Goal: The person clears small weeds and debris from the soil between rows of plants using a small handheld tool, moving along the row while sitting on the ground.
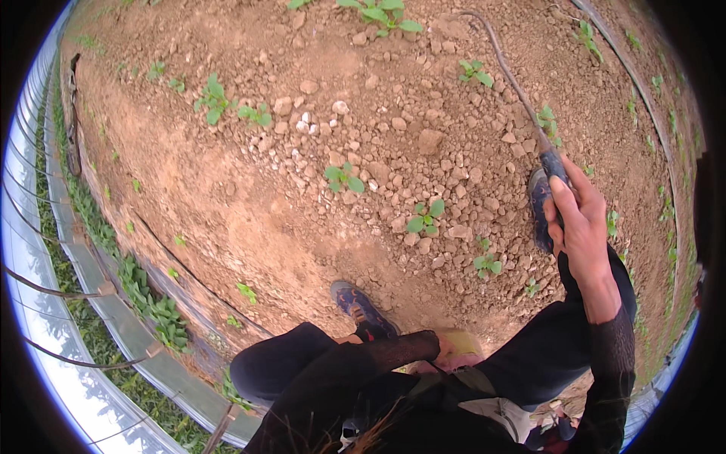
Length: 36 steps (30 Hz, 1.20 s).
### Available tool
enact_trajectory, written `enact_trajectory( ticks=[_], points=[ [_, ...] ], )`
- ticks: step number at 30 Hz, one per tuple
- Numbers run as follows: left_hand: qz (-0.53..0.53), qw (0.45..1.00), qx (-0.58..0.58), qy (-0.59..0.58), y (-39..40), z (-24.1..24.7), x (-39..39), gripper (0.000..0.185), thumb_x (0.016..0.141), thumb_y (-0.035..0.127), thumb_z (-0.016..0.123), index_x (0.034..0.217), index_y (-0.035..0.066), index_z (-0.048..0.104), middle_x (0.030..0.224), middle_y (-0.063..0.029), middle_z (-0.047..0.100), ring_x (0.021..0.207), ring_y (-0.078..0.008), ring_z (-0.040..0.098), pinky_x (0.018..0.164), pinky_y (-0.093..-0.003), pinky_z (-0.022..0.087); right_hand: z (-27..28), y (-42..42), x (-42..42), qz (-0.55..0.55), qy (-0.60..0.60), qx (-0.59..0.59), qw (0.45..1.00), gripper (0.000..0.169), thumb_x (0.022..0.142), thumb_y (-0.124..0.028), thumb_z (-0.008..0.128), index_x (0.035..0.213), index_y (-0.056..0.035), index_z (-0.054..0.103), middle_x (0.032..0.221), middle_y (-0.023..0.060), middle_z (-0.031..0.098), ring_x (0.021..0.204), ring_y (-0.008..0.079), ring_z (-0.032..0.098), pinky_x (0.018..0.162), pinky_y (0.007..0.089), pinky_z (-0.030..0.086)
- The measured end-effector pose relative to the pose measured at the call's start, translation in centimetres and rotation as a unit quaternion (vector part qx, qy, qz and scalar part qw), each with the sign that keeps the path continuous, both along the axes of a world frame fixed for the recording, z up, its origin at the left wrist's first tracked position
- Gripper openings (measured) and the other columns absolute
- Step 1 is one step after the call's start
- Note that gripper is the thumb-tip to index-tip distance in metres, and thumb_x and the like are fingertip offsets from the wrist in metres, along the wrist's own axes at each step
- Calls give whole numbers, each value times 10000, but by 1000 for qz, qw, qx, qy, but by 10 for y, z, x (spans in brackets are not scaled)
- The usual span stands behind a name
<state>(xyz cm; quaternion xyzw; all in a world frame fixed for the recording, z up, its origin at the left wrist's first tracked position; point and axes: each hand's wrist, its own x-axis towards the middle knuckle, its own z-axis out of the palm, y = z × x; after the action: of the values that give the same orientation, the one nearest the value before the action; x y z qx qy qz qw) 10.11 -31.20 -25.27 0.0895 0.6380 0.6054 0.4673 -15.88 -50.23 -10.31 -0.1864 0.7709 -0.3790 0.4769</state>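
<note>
My right hand (578, 215) is closed around the dark handle of a thin curved metal hand tool (513, 82); its rod reaches up over the soil and its tip bends left near the top. The handle is above my shoe (540, 210) on the right. My left hand (451, 349) is low between my knees, beside a yellowish and pink object (468, 347); its fingers are mostly hidden, and whether it grips this object is unclear. Small green seedlings (426, 217) stand in the cloddy brown soil (340, 227) before me.
More seedlings (214, 99) and a larger leafy plant (383, 14) grow farther off. A thin hose or strip (641, 85) runs down the right side. Thin dark lines (181, 264) cross the soil at left, near a row of leafy plants (153, 306) and a ribbed plastic film wall (34, 295).
</note>
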Motion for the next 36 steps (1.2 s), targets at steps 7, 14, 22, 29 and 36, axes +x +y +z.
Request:
enact_trajectory(
  ticks=[7,14,22,29,36],
  points=[
    [86,994,-58,-18,-27,17,39,509,768,410,552,1200,141,546,1038,-150,633,953,-308,607,831,-406,467,0,1,4,-3,-41,-33,999,438,908,-201,530,1279,8,427,587,-18,470,405,36,373,358,189,278],
    [63,990,-128,-23,-9,24,21,417,777,411,520,1019,93,639,921,-158,652,887,-325,617,766,-418,482,-10,40,18,124,-38,-6,991,459,907,-177,527,1300,24,404,590,-9,474,423,56,402,383,207,320],
    [126,938,-302,111,-30,84,5,389,821,402,521,1044,99,616,939,-137,636,907,-327,607,769,-439,479,-56,89,21,338,283,-48,896,436,828,-213,584,1218,-36,498,873,165,630,776,260,626,712,389,488],
    [207,848,-455,174,-47,196,46,407,855,418,506,1148,141,566,989,-91,594,965,-266,585,802,-429,439,-92,109,25,349,395,103,843,283,806,-233,566,1031,-64,594,989,183,626,974,334,591,834,419,477],
    [210,857,-431,189,-59,238,119,410,855,438,512,1125,136,575,918,-98,577,877,-283,600,737,-421,451,-92,100,81,281,379,119,874,277,775,-197,557,992,-35,612,972,224,618,973,350,589,848,425,472]
  ],
)
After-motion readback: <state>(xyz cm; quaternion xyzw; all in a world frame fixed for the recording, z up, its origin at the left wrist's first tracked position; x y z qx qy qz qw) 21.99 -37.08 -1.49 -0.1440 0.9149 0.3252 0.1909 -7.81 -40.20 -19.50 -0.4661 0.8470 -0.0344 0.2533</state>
